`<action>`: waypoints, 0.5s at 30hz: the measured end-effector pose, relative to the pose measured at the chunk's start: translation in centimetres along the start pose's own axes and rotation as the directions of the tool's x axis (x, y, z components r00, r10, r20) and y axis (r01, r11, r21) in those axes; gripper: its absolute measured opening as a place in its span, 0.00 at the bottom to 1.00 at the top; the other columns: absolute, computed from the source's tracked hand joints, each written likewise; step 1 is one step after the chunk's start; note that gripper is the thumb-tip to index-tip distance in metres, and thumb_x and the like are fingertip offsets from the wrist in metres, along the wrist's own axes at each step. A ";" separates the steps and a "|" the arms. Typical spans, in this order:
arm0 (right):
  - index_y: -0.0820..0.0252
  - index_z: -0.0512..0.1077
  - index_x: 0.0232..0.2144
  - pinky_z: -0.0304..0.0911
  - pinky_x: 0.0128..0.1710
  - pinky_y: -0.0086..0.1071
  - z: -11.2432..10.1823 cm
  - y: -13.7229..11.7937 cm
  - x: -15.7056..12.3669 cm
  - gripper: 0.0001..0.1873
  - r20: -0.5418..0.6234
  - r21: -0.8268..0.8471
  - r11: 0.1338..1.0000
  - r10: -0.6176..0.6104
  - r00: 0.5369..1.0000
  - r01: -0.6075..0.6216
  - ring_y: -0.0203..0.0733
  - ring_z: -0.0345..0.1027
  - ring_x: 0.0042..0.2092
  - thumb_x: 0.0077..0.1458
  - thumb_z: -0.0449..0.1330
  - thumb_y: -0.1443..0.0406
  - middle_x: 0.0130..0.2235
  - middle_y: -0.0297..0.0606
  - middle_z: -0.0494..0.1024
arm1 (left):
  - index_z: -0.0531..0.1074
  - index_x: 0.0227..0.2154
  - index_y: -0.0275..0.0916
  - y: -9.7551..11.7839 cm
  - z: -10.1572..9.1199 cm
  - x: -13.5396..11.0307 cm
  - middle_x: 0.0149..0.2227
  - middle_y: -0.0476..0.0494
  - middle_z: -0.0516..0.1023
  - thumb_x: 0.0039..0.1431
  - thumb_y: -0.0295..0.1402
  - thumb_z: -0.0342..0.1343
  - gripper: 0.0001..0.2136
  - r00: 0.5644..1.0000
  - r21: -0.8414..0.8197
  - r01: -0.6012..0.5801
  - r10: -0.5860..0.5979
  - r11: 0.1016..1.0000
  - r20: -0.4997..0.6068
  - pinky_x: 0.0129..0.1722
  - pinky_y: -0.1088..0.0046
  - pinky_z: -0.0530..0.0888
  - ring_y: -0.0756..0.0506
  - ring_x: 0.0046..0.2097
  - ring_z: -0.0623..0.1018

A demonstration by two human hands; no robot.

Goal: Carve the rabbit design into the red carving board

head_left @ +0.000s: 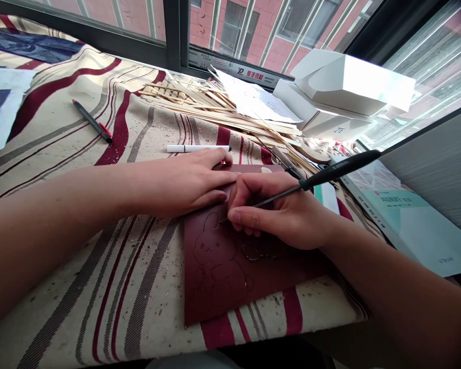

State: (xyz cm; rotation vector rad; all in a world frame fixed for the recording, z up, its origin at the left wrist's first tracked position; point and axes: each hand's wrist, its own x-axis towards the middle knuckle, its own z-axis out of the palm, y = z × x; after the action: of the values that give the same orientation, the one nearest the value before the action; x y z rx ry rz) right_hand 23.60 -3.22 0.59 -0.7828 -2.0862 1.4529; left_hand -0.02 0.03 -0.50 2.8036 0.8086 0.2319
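Note:
A dark red board [223, 297] lies on the striped cloth, bearing a rabbit outline [211, 251]. My left hand [192, 182] rests flat across the board's upper left edge, fingers stretched out and holding nothing. Pinched in my right hand [276, 212] is a slim metal-shafted tool with a dark handle [341, 168]. Its tip meets the board close to the rabbit's ear. Right of the rabbit, partly beneath my right hand, is a dark patch with a pale, broken edge [263, 252]. A small pale piece [266, 169] sits at the board's far edge.
Beyond my left hand are a white pen [197, 148] and a black-and-red pen [92, 121]. Thin wooden strips [200, 105], paper [257, 95] and white boxes [341, 84] are by the window. A teal-and-white book [418, 225] lies right. Crumbs dot the striped cloth [57, 287].

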 end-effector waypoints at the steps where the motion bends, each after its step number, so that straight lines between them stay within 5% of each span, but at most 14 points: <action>1: 0.63 0.74 0.29 0.68 0.27 0.23 0.0 0.0 0.0 0.10 0.005 -0.009 1.000 -0.017 1.000 0.017 0.30 0.71 0.27 0.61 0.71 0.67 0.29 0.35 0.80 | 0.77 0.62 0.40 0.0 0.0 0.0 0.67 0.25 0.71 0.77 0.46 0.42 0.25 1.000 0.001 -0.001 0.001 1.000 0.000 0.71 0.47 0.70 0.29 0.67 0.74; 15: 0.62 0.74 0.29 0.68 0.27 0.23 0.0 0.1 0.1 0.11 0.019 -0.007 1.000 -0.021 1.000 0.021 0.30 0.70 0.27 0.61 0.71 0.67 0.29 0.35 0.80 | 0.77 0.61 0.40 -0.1 0.1 -0.1 0.68 0.25 0.70 0.77 0.47 0.42 0.25 1.000 -0.015 0.003 -0.003 1.000 0.000 0.73 0.49 0.69 0.30 0.67 0.74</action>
State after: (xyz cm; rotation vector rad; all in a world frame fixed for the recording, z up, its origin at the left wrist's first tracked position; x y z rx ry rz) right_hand 23.53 -3.19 0.52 -0.7504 -2.1089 1.4476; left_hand -0.12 0.07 -0.67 2.7882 0.8080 0.2359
